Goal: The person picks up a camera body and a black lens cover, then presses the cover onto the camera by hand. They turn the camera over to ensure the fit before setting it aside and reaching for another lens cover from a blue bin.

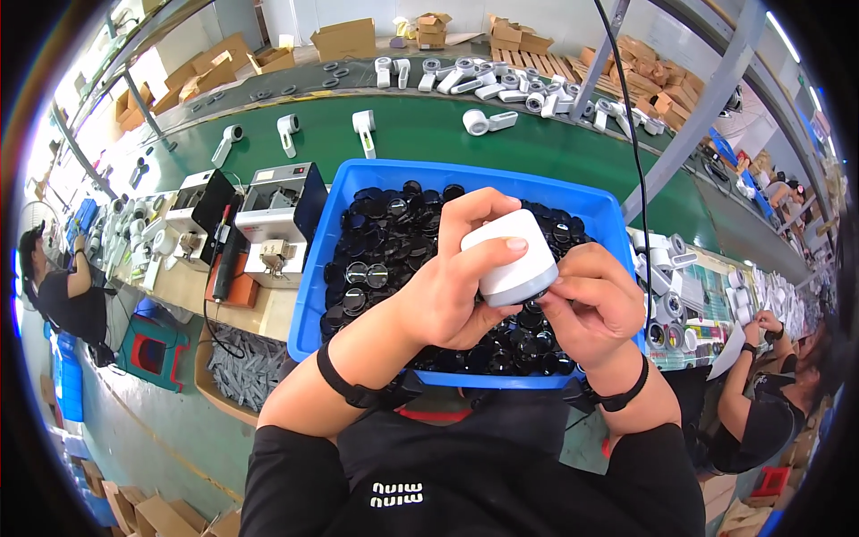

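My left hand is wrapped around a white rounded plastic housing, thumb on its top, holding it above a blue crate. My right hand is at the housing's grey lower rim, fingertips pinched against it; what they pinch is hidden. The crate is full of several small round black lens-like discs. Both wrists wear black straps.
A green conveyor belt behind the crate carries several white handheld device bodies. Two white benchtop machines stand left of the crate. Another person sits at the left, another at the right. Cardboard boxes lie beyond the belt.
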`<state>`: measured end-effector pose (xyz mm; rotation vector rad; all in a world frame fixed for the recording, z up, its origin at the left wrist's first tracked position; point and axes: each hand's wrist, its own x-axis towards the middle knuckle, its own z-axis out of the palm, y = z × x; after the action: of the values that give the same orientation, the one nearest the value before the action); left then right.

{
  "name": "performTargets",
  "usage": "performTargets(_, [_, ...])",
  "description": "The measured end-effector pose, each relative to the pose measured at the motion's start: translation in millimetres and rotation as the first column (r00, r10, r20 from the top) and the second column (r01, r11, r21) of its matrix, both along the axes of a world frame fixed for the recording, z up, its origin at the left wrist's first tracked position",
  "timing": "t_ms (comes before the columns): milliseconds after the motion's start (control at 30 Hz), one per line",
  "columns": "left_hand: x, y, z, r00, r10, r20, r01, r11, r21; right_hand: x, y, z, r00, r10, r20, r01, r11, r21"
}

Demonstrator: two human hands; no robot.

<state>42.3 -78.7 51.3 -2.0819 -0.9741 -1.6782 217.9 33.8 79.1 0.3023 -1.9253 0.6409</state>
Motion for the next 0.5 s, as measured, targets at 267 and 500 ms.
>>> performTargets(267, [3, -2, 3, 0.995, -0.099, 0.026, 0.098, 0.995, 0.017, 1, 3, -3, 0.999, 0.001, -0.047, 0.006, 0.99, 0.143])
performTargets(500, [3, -3, 6, 0.955, -0.183, 0.233, 0.237, 0.944, -0.229, -23, -1, -6, 0.996, 0.085, 0.032, -0.078, 0.983, -0.165])
